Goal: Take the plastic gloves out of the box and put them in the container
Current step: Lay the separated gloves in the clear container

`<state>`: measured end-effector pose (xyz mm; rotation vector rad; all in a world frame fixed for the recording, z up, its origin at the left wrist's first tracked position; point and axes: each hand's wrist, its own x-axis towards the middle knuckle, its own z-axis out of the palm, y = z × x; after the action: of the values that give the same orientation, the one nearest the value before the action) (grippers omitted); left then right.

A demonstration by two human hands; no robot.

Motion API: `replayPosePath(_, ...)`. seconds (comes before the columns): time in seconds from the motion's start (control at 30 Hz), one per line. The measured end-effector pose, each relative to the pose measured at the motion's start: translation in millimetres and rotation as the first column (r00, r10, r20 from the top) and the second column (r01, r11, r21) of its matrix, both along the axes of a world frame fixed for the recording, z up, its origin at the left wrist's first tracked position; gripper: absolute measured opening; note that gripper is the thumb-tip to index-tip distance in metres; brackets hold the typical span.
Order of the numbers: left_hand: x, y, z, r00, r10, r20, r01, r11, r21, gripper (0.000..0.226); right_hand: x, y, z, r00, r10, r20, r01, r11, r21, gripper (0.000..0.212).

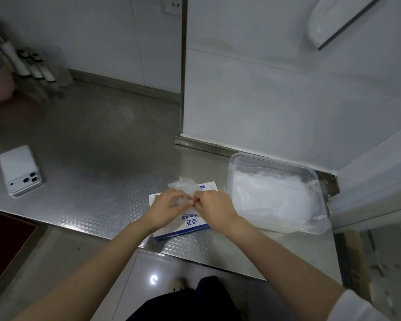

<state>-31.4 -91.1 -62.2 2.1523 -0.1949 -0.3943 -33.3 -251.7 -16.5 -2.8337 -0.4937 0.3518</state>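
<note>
A white and blue glove box [190, 224] lies flat near the front edge of the steel counter. Both hands sit on top of it. My left hand [166, 208] and my right hand [214, 206] pinch a crumpled wad of clear plastic gloves [184, 185] that sticks up out of the box, fingertips almost meeting. To the right stands a clear plastic container [235, 163] that holds a heap of clear gloves [271, 198]. The box's opening is hidden under the hands.
A white phone [20, 170] lies face down at the left of the steel counter [97, 158]. Knives in a holder [36, 66] stand at the back left. A white wall panel [264, 100] rises right behind the container. The counter's front edge is just below the box.
</note>
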Motion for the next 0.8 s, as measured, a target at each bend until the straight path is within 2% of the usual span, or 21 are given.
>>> replayPosePath(0.1, 0, -3, 1, 0.999, 0.025, 0.027, -0.025, 1.000, -0.006, 0.008, -3, -3, 1, 0.999, -0.036, -0.007, 0.037, 0.998, 0.049, 0.027)
replayPosePath(0.2, 1, -3, -7, 0.996, -0.002, 0.091, -0.009, 0.993, 0.115, 0.026, -5, -5, 5, 0.997, -0.071, 0.011, 0.069, 0.992, 0.105, 0.024)
replayPosePath(0.3, -1, -4, -12, 0.993, 0.026, 0.112, -0.054, 0.964, 0.261, 0.034, -6, -7, 11, 0.995, -0.101, 0.024, 0.095, 0.980, 0.177, 0.022)
replayPosePath(0.43, -2, -5, -14, 0.991, 0.039, 0.128, -0.081, 0.938, 0.338, 0.040, -5, -13, 15, 0.984, -0.172, 0.034, 0.160, 0.961, 0.226, 0.022)
replayPosePath(0.6, -6, -6, -15, 0.994, -0.032, 0.100, -0.016, 0.899, 0.437, 0.042, -5, -14, 16, 0.981, -0.192, -0.040, 0.196, 0.939, 0.283, 0.022)
replayPosePath(0.7, -7, -6, -15, 0.993, -0.048, 0.108, -0.001, 0.911, 0.413, 0.028, -3, -14, 16, 0.985, -0.165, -0.051, 0.172, 0.947, 0.272, 0.023)
replayPosePath(0.8, -5, -4, -13, 0.995, -0.009, 0.096, -0.016, 0.969, 0.248, 0.028, 0, -14, 16, 0.981, -0.185, -0.063, 0.196, 0.940, 0.280, 0.014)
